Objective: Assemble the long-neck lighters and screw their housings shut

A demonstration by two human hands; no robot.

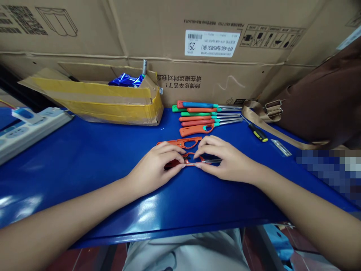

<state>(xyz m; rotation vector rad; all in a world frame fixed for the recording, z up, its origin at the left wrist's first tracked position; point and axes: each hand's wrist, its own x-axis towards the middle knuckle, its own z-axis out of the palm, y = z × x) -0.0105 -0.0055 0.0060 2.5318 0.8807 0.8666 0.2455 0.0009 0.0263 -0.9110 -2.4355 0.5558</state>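
Note:
My left hand point(154, 165) and my right hand point(225, 160) meet over the middle of the blue table point(93, 158). Both pinch an orange long-nosed lighter point(189, 160) that lies flat, its metal tube pointing right under my right fingers. Just behind it lies a separate orange lighter shell half point(182, 143). Further back, several finished lighters point(207, 114) in orange, green and blue lie in a row with their metal tubes to the right.
An open cardboard box point(113, 101) taped in yellow stands at the back left, with blue packets inside. A white power strip point(28, 126) is at far left. A yellow-handled screwdriver point(257, 132), a small metal piece point(281, 147) and a brown bag point(318, 101) lie right. Large cartons form the back wall.

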